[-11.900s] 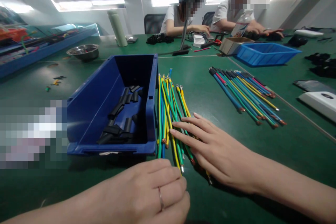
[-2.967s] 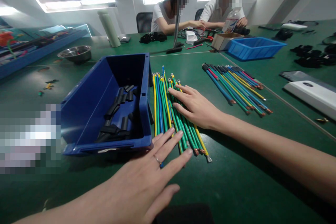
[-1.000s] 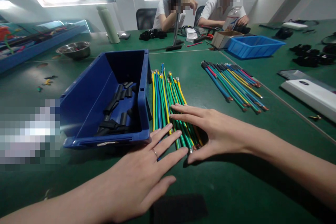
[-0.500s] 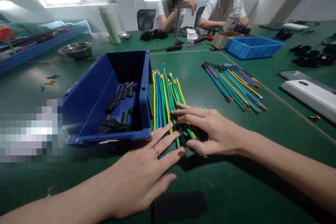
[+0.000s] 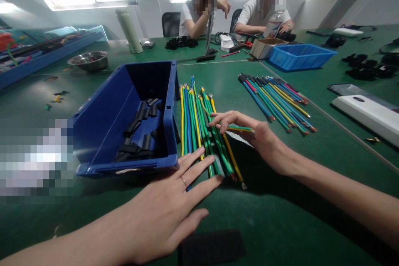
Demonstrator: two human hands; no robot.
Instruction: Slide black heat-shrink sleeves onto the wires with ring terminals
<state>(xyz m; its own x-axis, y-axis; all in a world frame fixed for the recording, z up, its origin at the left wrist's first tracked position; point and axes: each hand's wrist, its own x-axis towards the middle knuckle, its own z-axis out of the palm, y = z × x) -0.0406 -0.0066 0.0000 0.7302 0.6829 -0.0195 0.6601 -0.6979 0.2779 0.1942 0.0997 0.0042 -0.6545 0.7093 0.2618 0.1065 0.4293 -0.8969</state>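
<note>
Several short cables (image 5: pixel 193 126), green, yellow and blue with metal lugs at the far ends, lie side by side in front of me. My left hand (image 5: pixel 170 201), a ring on one finger, rests flat with its fingers spread, fingertips on the near ends of the cables. Just above the right side of this row, my right hand (image 5: pixel 260 139) is closed on a yellow-green cable (image 5: pixel 238 128), whose near end points into the palm. Beneath it, a yellow cable (image 5: pixel 232 153) lies slanted, its near end sticking out past the others.
A dark blue bin (image 5: pixel 124 169) with short black tubes (image 5: pixel 144 112) stands left of the cables. Further right lies a second row of cables (image 5: pixel 274 99) with black or red sleeves. Beyond are a light blue basket (image 5: pixel 299 64), a metal bowl (image 5: pixel 93 65) and two people across the table.
My right hand has lifted off the row and turned, now with a yellow-green cable in its fingers. The yellow cable's near end has come into view. My left hand stays put.
</note>
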